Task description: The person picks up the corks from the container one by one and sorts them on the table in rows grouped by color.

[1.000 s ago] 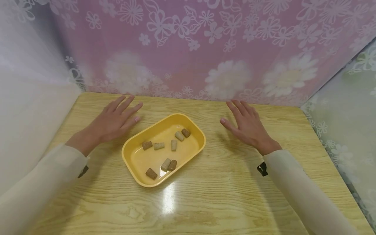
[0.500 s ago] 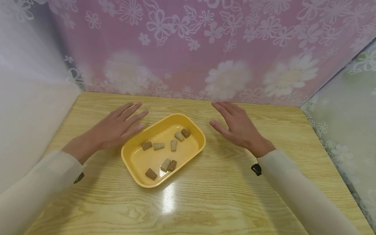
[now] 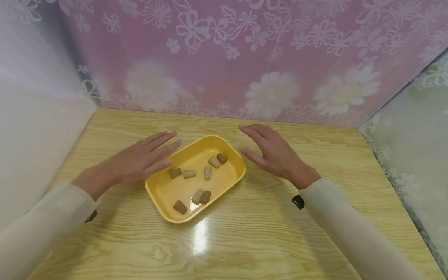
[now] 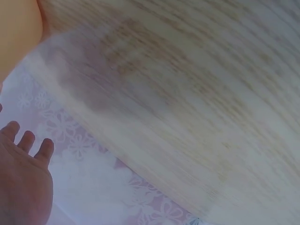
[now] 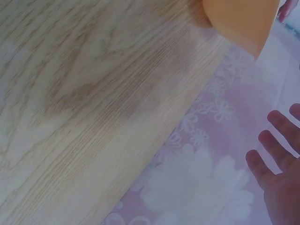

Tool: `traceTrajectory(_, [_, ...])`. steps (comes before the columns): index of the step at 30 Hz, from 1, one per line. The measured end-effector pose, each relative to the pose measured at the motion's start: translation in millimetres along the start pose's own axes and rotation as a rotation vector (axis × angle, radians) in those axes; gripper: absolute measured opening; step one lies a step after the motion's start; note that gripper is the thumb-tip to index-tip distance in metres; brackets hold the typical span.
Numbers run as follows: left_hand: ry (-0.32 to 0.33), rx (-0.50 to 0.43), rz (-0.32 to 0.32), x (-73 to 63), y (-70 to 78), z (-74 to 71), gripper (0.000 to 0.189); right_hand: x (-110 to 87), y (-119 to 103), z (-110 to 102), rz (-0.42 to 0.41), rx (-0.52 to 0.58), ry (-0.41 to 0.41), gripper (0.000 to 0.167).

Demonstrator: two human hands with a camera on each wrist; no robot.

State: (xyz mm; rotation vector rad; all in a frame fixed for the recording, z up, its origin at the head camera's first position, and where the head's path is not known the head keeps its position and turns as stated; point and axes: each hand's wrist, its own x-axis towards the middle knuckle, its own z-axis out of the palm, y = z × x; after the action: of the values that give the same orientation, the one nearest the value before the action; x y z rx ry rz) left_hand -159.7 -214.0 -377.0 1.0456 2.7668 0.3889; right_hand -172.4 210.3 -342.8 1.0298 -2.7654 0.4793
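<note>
A yellow plastic tray (image 3: 164, 216) stands at a slant on the wooden table in the head view. Several short tapered corks lie in it, some pale, like the cork (image 3: 189, 174), others brown, like the cork (image 3: 180, 207). My left hand (image 3: 138, 159) is spread at the tray's left side, its thumb overlapping the rim in this view. Across from it, my right hand (image 3: 276, 153) hovers beside the right end, fingers extended. Both hands hold nothing. The left wrist view catches the left fingers (image 4: 28, 140) and a corner of the tray (image 4: 16, 33).
The wood-grain table (image 3: 245, 241) ends at a pink flowered curtain (image 3: 224, 70) at the back. A whitish sheet (image 3: 35, 116) hangs along the left side and a pale flowered one (image 3: 416, 155) along the right.
Both hands have come inward toward the tray, the left moving right and slightly nearer, the right moving left. The tray and the corks have stayed in place.
</note>
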Motion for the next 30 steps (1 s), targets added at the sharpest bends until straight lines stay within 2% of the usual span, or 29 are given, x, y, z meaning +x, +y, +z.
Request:
traceTrajectory(8, [0.007,0.042,0.064,-3.7,5.1,5.0,0.065,7.2,-11,5,-0.067,0.010,-0.012,0.065])
traceTrajectory(16, [-0.024,0.038,0.041,-7.8,10.5,7.3,0.069,12.2,-25,9,-0.119,0.027,-0.062,0.064])
traceTrajectory(25, [-0.065,0.064,0.085,-8.4,10.9,9.9,0.072,15.9,-42,16,-0.169,0.081,-0.126,0.061])
traceTrajectory(30, [-0.083,0.066,0.080,-8.1,10.4,10.3,0.073,17.9,-49,21,-0.193,0.119,-0.169,0.057])
